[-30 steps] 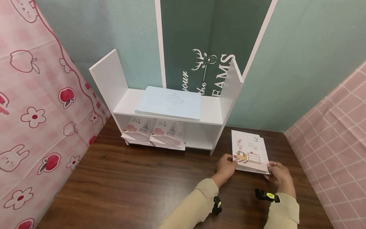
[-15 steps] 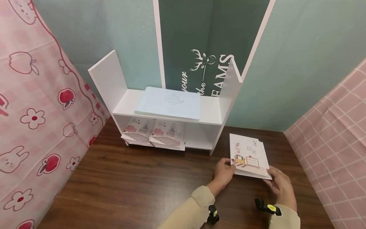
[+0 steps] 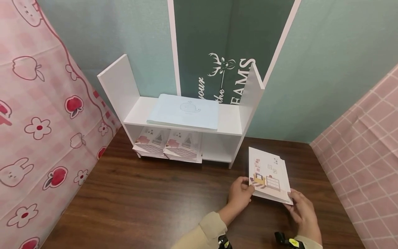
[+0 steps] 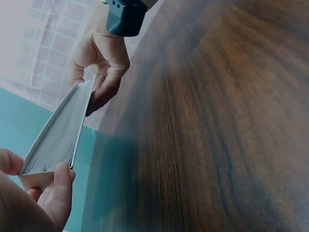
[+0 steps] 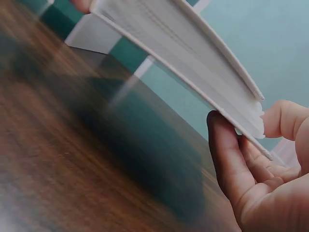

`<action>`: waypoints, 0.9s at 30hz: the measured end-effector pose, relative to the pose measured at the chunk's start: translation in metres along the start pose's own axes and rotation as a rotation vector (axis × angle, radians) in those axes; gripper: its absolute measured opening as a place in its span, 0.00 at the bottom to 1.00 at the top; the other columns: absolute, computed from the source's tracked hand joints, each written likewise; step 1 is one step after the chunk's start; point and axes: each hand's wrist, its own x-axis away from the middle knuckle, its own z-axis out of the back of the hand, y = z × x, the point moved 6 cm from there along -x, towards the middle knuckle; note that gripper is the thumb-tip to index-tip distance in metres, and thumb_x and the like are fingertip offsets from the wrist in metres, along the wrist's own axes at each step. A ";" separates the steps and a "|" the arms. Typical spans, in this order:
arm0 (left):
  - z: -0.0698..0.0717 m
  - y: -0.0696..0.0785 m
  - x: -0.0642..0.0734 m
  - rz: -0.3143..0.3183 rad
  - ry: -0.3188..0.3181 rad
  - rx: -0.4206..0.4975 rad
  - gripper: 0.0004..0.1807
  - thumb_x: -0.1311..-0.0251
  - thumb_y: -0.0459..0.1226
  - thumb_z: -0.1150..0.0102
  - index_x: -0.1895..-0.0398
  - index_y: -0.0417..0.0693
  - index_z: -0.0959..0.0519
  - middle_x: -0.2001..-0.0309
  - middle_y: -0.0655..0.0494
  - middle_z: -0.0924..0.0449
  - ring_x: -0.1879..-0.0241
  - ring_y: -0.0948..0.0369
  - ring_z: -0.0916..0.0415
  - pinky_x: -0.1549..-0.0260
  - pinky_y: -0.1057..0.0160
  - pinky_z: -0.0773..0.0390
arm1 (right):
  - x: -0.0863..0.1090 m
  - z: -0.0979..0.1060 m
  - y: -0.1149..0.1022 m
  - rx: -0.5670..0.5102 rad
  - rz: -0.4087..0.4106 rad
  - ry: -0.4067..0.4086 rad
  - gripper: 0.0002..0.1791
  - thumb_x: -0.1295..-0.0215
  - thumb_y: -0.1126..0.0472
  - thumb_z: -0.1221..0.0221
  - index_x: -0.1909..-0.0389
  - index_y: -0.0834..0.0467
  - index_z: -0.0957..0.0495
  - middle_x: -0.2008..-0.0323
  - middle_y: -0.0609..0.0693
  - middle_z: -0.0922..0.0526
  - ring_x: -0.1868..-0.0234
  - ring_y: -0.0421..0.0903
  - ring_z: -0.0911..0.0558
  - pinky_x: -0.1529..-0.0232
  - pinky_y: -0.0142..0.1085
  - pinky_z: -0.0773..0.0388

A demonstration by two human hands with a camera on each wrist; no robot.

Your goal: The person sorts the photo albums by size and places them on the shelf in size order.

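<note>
Both hands hold a notebook (image 3: 268,174) whose white cover shows a drawing of a yellow chair and a dresser. My left hand (image 3: 240,195) grips its left edge near the lower corner, and my right hand (image 3: 303,211) pinches the lower right corner. In the left wrist view, the page edges (image 4: 60,130) face the camera between the two hands. The right wrist view has the notebook raised off the table, with right fingers (image 5: 227,150) beneath it and the thumb at the page side.
A white two-tier shelf (image 3: 230,119) stands left of the notebook against the wall. Its upper board carries a pale blue whale notebook (image 3: 183,112). Below lie two room-picture notebooks (image 3: 183,147), side by side. Brown wood table (image 3: 140,207) spreads in front; pink cloth (image 3: 373,155) borders the right.
The notebook has come toward the person and slightly left, with both hands staying on it. The shelf and its notebooks have not moved.
</note>
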 end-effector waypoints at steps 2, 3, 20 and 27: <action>0.002 0.001 0.003 0.001 -0.004 0.006 0.13 0.52 0.31 0.41 0.60 0.46 0.22 0.82 0.61 0.27 0.90 0.66 0.33 0.88 0.69 0.29 | 0.003 -0.001 0.002 -0.002 0.000 -0.006 0.23 0.34 0.75 0.61 0.73 0.55 0.19 0.69 0.47 0.19 0.66 0.41 0.19 0.64 0.33 0.21; 0.004 0.001 0.005 0.007 -0.006 0.006 0.13 0.52 0.31 0.41 0.60 0.46 0.22 0.82 0.61 0.27 0.90 0.66 0.33 0.88 0.70 0.29 | 0.005 -0.002 0.003 -0.005 0.003 -0.013 0.23 0.34 0.76 0.61 0.73 0.55 0.19 0.68 0.47 0.19 0.66 0.41 0.19 0.64 0.33 0.21; 0.021 -0.001 0.028 0.039 -0.091 0.157 0.19 0.57 0.26 0.41 0.58 0.44 0.25 0.83 0.58 0.26 0.86 0.62 0.29 0.89 0.67 0.27 | 0.030 -0.012 0.012 0.094 0.071 0.014 0.22 0.38 0.76 0.59 0.70 0.52 0.20 0.68 0.45 0.20 0.69 0.39 0.21 0.68 0.30 0.23; 0.027 -0.002 0.036 0.083 -0.169 0.217 0.21 0.61 0.23 0.42 0.58 0.44 0.27 0.82 0.56 0.27 0.83 0.62 0.28 0.89 0.68 0.28 | 0.041 -0.015 0.017 0.077 0.080 0.006 0.22 0.38 0.77 0.58 0.69 0.53 0.19 0.68 0.46 0.20 0.70 0.40 0.22 0.71 0.30 0.24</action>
